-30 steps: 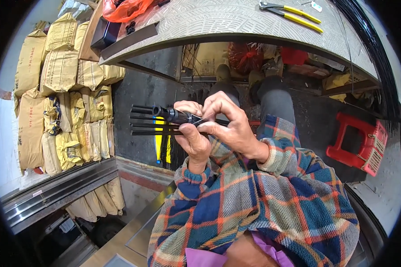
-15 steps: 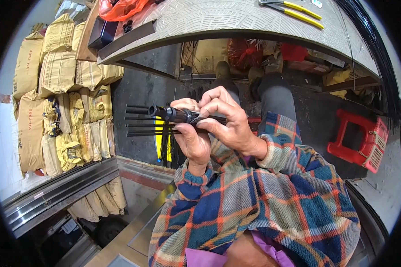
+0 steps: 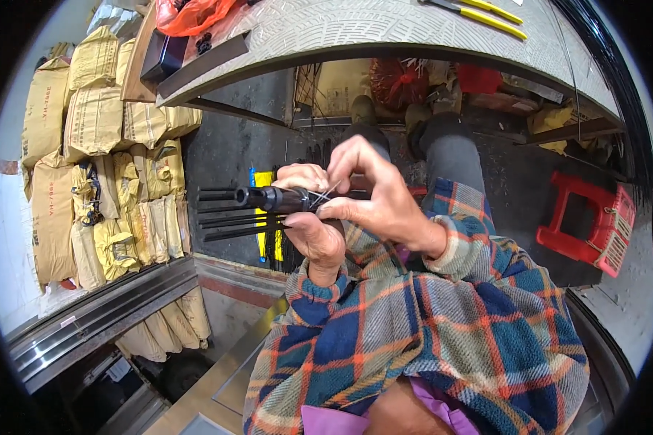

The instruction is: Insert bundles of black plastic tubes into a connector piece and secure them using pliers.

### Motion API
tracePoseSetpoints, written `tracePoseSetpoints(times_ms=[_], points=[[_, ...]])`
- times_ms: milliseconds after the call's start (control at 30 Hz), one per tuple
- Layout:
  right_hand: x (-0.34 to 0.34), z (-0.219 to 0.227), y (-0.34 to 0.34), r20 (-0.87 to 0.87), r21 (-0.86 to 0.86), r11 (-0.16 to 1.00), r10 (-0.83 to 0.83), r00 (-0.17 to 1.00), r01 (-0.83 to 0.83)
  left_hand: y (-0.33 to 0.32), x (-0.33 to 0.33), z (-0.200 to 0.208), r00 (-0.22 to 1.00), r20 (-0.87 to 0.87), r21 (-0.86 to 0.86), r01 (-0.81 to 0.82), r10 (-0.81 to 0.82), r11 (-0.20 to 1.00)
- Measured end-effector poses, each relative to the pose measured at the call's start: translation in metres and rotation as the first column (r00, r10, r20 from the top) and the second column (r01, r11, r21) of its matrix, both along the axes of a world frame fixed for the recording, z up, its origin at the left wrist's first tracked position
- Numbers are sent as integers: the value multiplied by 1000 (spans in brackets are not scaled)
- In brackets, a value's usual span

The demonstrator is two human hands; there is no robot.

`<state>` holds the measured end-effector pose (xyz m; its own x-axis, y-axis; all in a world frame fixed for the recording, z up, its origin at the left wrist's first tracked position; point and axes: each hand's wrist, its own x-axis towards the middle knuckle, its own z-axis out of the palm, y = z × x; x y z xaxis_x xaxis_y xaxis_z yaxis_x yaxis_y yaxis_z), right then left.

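Observation:
My left hand is closed around a black ribbed tube with an open round end pointing left. Several thin black rods lie alongside the tube and stick out to the left past it. Around the tube's middle is a thin pale wire or thread, its strands crossing between my hands. My right hand is pinched at these strands, thumb below and fingers above. The exact grip on the strands is partly hidden by the fingers.
A textured grey table spans the far side, with yellow-handled pliers and an orange-red plastic bag on it. Long black rods hang at the right, above a red stool. Stacked brown sacks stand at left.
The tube and rods have shifted slightly left. My right hand has lifted a little and its fingers have spread from the thumb, and the crossed pale strands now show more clearly.

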<state>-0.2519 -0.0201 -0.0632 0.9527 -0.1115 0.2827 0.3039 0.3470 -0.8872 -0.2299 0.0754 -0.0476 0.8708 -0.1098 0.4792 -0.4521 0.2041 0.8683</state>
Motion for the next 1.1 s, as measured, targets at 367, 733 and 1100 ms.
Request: tracePoseSetpoints(times_ms=[367,733,1100], points=[[12,-9,-2,-112,210,933,321,940,-294,2,3,4,994,-72,-12,81,-82,997],[3,-8,13,-8,265,963,53,999,-49,-5,1,7,991,-133,-44,-19,13,999],[7,-14,12,-47,390,902,221,974,-186,1,-2,1,992,-112,-80,53,-62,995]])
